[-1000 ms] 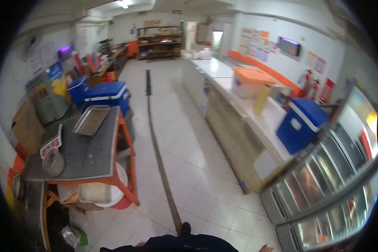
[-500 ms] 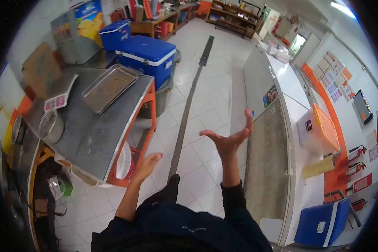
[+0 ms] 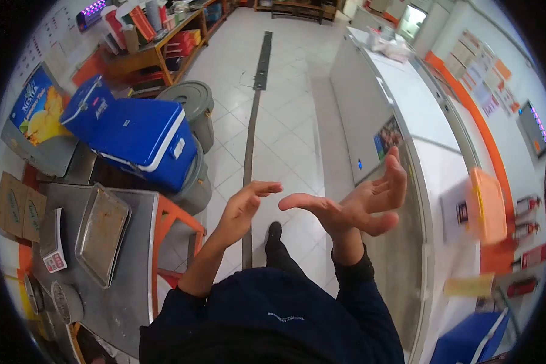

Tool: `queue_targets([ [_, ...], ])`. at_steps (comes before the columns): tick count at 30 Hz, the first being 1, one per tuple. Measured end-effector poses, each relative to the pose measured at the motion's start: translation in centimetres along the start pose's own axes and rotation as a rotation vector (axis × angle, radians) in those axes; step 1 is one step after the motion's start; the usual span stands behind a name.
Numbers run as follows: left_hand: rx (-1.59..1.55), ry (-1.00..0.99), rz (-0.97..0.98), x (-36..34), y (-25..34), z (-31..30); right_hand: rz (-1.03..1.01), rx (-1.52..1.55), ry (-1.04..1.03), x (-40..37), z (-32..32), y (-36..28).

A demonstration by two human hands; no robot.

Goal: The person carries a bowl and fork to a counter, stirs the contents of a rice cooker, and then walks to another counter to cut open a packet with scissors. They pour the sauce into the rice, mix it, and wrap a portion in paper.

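Note:
Both my hands are raised in front of my body above the tiled floor [image 3: 291, 133], holding nothing. My left hand [image 3: 242, 209] has its fingers stretched out toward the right, its thumb only partly visible. Close beside it, my right hand [image 3: 355, 209] is turned with the palm up and the fingers and thumb spread apart. A small gap separates the two hands. The white chest freezer [image 3: 370, 100] stands to the right of my right hand, and the metal-topped table [image 3: 130, 255] is left of my left arm.
A metal tray [image 3: 103, 233], a scale [image 3: 53, 242] and a pot [image 3: 67, 301] are on the table. Blue coolers [image 3: 139, 130] and lidded grey bins [image 3: 191, 100] line the left. An orange-lidded box [image 3: 488, 206] sits on the right. A dark strip [image 3: 253, 133] runs along the floor.
I have moved forward along the floor, and the table and coolers have shifted back past me. My left hand has risen and come closer to my right hand. Both hands remain without anything in them.

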State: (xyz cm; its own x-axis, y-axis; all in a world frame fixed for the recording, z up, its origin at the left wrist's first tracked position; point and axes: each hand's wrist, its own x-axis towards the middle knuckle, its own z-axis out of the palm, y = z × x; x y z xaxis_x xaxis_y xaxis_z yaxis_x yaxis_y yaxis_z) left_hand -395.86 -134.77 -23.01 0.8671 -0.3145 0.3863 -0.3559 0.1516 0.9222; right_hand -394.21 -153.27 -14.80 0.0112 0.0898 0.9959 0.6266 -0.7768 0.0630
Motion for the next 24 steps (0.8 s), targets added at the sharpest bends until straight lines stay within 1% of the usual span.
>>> queue_targets([
  [1, 0.076, -0.063, 0.009, 2.8, -1.6, -1.0, -0.011, 0.034, 0.002, -0.2, 2.5, 2.5],
  [2, 0.093, -0.015, 0.029, 5.5, -3.2, -1.4, 0.094, 0.212, -0.193, -0.4, 5.3, 4.9],
  [4, -0.469, 0.011, -0.128, 10.7, -5.8, -3.1, 0.315, 0.624, -0.531, -1.9, 11.9, 8.9],
  [5, -0.511, -0.063, -0.264, 13.1, -6.3, -4.8, 0.316, 0.675, -0.778, -1.8, 15.0, 10.3],
  [6, -0.512, -0.102, -0.302, 15.1, -7.9, -6.4, 0.252, 0.692, -0.985, -3.1, 18.6, 11.7],
  [8, -0.362, -0.031, -0.592, 18.2, -10.5, -8.7, 0.147, 0.827, -1.191, -6.3, 25.9, 13.4],
  [9, -0.362, -0.002, -0.585, 19.2, -11.7, -9.6, 0.091, 0.983, -1.244, -8.7, 29.6, 14.1],
  [11, -0.400, 0.229, -0.782, 21.9, -14.5, -11.9, -0.066, 1.014, -1.304, -10.1, 35.4, 15.2],
  [12, -0.400, 0.250, -0.758, 23.4, -15.9, -13.2, -0.100, 1.021, -1.303, -11.0, 38.5, 16.1],
  [14, -0.498, 0.303, -0.758, 26.8, -18.6, -16.0, -0.253, 1.078, -1.277, -13.2, 45.0, 18.7],
  [15, -0.483, 0.338, -0.767, 29.2, -19.9, -17.1, -0.273, 1.081, -1.262, -14.1, 47.9, 20.4],
  [17, -0.456, 0.379, -0.817, 34.9, -22.8, -20.2, -0.256, 1.078, -1.343, -14.8, 53.9, 24.0],
  [18, -0.446, 0.372, -0.804, 38.5, -24.2, -22.3, -0.264, 1.067, -1.331, -14.5, 57.1, 26.3],
  [20, -0.321, 0.288, -0.850, 45.7, -26.7, -25.0, -0.191, 0.957, -1.472, -13.9, 62.1, 32.0],
  [21, -0.272, 0.296, -0.813, 49.4, -28.3, -26.4, -0.095, 0.989, -1.445, -12.7, 64.4, 35.0],
  [22, -0.292, 0.293, -0.812, 53.2, -30.2, -27.8, -0.017, 0.956, -1.401, -13.0, 66.8, 38.3],
  [23, -0.203, 0.183, -0.710, 56.8, -32.5, -29.1, 0.065, 0.929, -1.358, -13.8, 68.9, 41.6],
  [24, -0.116, 0.079, -0.614, 59.9, -35.0, -29.8, 0.101, 0.891, -1.255, -14.0, 70.6, 44.8],
])
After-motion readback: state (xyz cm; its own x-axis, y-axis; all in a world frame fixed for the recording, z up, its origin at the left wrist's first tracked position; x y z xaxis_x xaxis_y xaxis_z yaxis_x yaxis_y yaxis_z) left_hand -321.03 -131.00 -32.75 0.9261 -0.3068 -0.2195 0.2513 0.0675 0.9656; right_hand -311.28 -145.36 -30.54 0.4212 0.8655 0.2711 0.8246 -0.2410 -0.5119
